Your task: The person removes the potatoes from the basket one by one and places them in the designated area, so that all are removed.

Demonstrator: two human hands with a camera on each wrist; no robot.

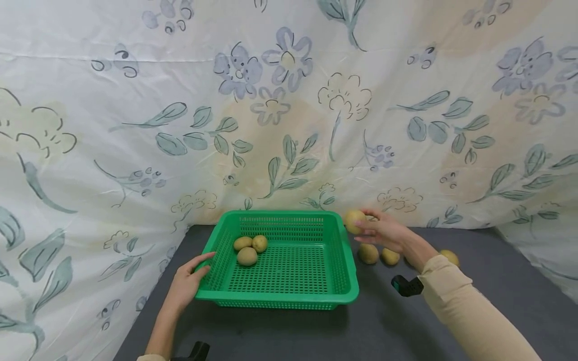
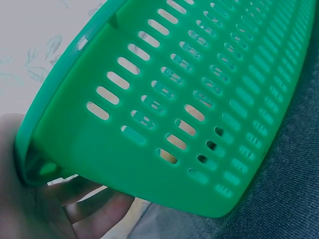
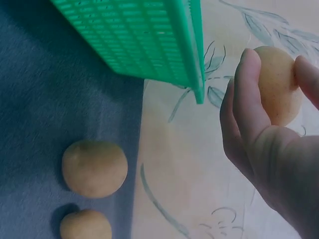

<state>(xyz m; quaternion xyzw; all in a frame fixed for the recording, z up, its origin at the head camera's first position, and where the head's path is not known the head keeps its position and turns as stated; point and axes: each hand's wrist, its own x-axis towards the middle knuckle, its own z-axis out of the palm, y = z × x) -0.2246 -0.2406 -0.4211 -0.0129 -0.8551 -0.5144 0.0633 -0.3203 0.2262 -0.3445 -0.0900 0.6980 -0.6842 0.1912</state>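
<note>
A green plastic basket (image 1: 289, 298) with slotted walls stands on the dark table. Its left rim is gripped by my left hand (image 1: 186, 281); in the left wrist view fingers (image 2: 107, 211) curl beneath the rim outside the wall. Three potatoes (image 1: 247, 256) lie together toward the left inside the basket. My right hand (image 1: 387, 231) holds another potato (image 1: 354, 221) in the air, just beyond the basket's right rim. In the right wrist view that potato (image 3: 278, 87) is pinched between thumb and fingers.
Right of the basket, several potatoes lie on the table, among them a larger potato (image 1: 368, 254) and a smaller potato (image 1: 390, 256) beneath my right hand. One potato (image 1: 450, 257) sits farther right, partly behind the sleeve. A floral cloth (image 1: 289, 175) hangs behind the table.
</note>
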